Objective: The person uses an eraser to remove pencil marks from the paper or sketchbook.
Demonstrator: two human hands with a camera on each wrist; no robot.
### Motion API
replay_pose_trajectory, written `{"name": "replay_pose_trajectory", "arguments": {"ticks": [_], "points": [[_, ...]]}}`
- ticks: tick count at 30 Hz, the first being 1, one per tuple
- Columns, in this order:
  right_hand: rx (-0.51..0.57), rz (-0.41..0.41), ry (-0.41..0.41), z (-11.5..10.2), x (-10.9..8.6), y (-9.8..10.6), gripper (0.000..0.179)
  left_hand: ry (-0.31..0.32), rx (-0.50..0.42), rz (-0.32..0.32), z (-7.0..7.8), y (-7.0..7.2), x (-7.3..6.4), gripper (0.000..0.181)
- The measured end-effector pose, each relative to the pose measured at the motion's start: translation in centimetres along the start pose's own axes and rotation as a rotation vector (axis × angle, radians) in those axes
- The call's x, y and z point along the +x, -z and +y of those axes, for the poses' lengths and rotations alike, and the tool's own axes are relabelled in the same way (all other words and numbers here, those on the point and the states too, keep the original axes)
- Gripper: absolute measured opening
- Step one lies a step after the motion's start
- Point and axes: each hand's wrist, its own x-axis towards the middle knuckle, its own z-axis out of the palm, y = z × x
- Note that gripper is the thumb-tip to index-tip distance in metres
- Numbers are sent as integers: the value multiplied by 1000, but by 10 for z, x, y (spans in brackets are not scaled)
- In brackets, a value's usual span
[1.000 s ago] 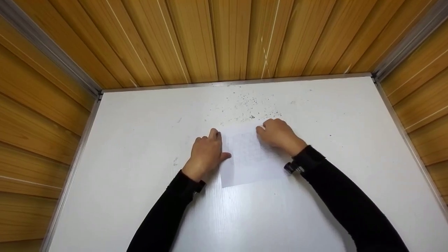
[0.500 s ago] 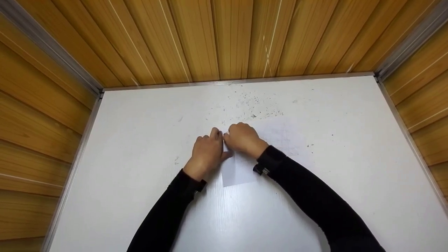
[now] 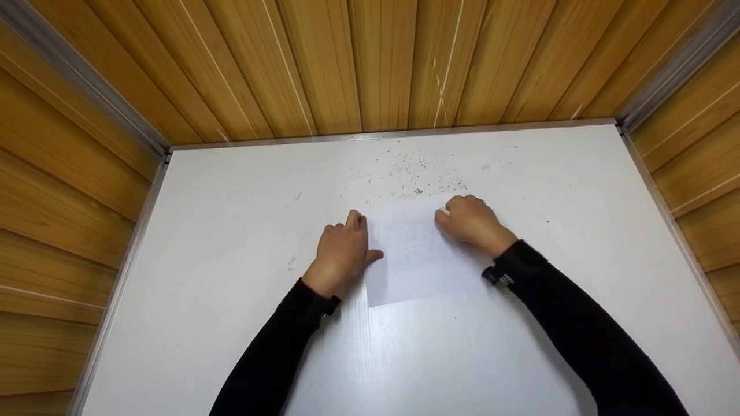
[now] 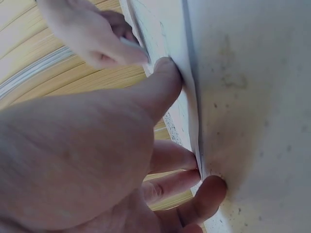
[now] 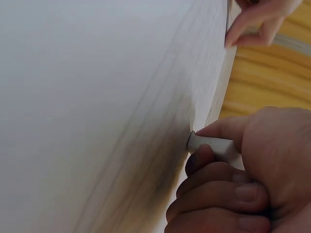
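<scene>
White paper sheet (image 3: 416, 254), lying on the bench (image 3: 231, 300) around the middle of the head view, with both hands at it. The left hand (image 3: 342, 251) is over its left edge, fingers relaxed, thumb stretched out and pressing the paper. The right hand (image 3: 471, 222) is over toward the sheet's upper right, fingers curled around a little white eraser (image 5: 216, 146), its tip right at the paper in the right wrist view. So the hands are well apart from each other. Between them there's a bunch of faint grey lines (image 3: 410, 242). Black sleeves (image 3: 266, 346) run down to the lower left and lower right. Just above the paper, upper middle, dark crumbs (image 3: 419, 170) are scattered on the bench. Wood-look panels (image 3: 324, 69) fill the top and both sides.
</scene>
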Motion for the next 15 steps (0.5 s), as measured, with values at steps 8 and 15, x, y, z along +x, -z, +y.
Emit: {"name": "replay_pose_trajectory", "arguments": {"ticks": [8,15], "points": [[7,-21,-79,51,-17,26,64,-3,-22,-6,-1,0,2,96],[5,37,-75,35,-20,21,56,-1,-19,-5,-1,0,1,95]]}}
